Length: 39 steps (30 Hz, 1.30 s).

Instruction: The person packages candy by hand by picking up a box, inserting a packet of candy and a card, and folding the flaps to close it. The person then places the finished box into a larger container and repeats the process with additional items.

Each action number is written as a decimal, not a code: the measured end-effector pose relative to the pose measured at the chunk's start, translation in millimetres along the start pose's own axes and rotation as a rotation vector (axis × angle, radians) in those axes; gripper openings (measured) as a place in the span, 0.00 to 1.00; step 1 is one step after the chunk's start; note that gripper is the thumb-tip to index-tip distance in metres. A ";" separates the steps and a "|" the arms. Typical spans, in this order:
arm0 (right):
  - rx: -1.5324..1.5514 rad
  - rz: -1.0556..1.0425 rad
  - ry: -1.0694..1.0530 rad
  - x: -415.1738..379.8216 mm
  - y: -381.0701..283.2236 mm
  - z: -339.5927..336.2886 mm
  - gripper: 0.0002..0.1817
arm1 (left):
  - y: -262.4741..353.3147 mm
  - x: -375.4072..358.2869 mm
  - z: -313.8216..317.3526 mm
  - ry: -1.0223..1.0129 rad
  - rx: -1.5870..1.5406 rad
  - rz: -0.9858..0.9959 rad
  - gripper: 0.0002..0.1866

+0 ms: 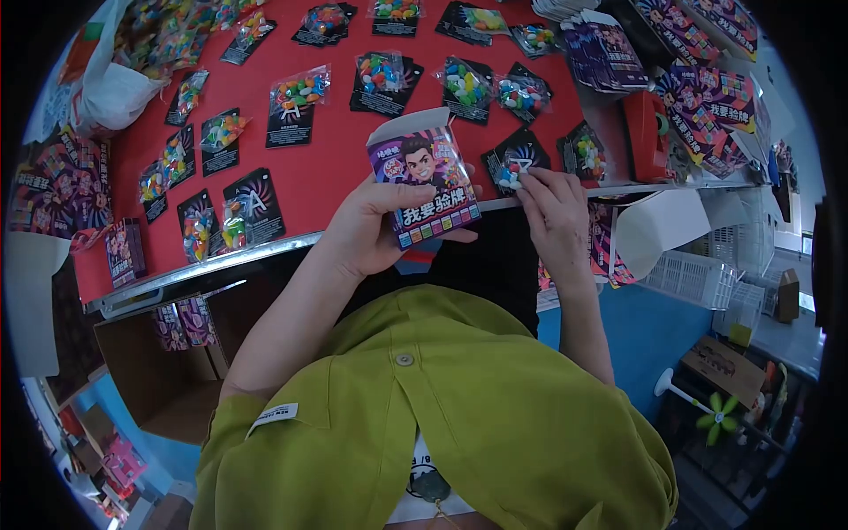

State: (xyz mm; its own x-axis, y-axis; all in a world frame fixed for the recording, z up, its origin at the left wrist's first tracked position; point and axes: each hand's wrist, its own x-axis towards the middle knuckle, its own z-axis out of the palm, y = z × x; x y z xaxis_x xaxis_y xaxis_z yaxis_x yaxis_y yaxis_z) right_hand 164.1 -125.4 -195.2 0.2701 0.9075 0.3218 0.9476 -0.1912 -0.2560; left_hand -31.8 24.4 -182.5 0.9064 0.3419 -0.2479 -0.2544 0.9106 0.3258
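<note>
My left hand (pixel 371 221) is wrapped round a printed cardboard box (pixel 428 190) with a cartoon face on its front. The box stands tilted over the table's front edge, and its white top flap (pixel 411 125) is raised. To its right, my right hand (pixel 558 212) pinches a small clear bag of colourful candies (pixel 510 173) at its near side. Under that bag lie black cards (pixel 528 150), partly hidden by the fingers. Close by on the right is another candy bag (pixel 590 157) on black cards.
Several candy bags on black card stacks (pixel 254 208) are spread over the red table (pixel 340 163). Stacked printed boxes (pixel 605 51) and a red tape dispenser (pixel 645 137) occupy the right side. A white plastic bag (pixel 115 93) sits at left; an open carton (pixel 168 380) is below the table edge.
</note>
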 end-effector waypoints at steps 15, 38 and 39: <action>0.357 -0.008 0.118 22.9 20.7 6.2 0.18 | -17.3 19.7 18.0 0.038 0.091 -0.054 0.23; 1.040 0.361 0.167 62.3 -12.9 -43.1 0.18 | 2.5 3.3 14.1 0.067 0.202 -0.039 0.25; 1.203 0.317 0.207 67.9 -14.1 -49.5 0.18 | 1.4 4.9 15.5 0.030 0.196 -0.093 0.25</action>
State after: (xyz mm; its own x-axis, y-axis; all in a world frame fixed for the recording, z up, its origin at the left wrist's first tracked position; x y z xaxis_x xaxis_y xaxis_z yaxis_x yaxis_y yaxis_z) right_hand 177.5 -79.5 -124.5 0.5813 0.7879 0.2031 0.1109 0.1706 -0.9791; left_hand -22.5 23.7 -169.1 0.9116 0.2682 -0.3116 -0.0971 0.8770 0.4706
